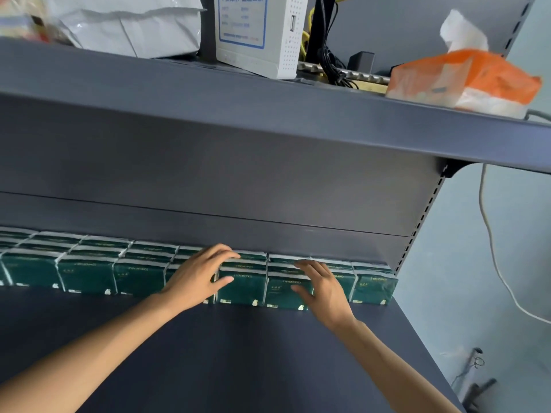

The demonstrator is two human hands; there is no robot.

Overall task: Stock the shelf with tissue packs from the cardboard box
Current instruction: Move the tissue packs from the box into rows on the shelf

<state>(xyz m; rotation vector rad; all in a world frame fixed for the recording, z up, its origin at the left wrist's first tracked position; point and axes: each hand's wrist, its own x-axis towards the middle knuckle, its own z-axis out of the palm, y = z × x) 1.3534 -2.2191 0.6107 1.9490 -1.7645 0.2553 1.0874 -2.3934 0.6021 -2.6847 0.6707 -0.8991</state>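
Several dark green tissue packs stand in rows along the back of the dark grey shelf. My left hand lies with straight fingers on the packs near the middle of the row, its thumb against the front of one pack. My right hand rests with spread fingers on the neighbouring pack, thumb on its front face. The cardboard box is out of view.
An upper shelf overhangs the packs. On it sit an orange opened tissue pack, a white device with black cables, and a grey plastic bag. A white cord hangs at the right.
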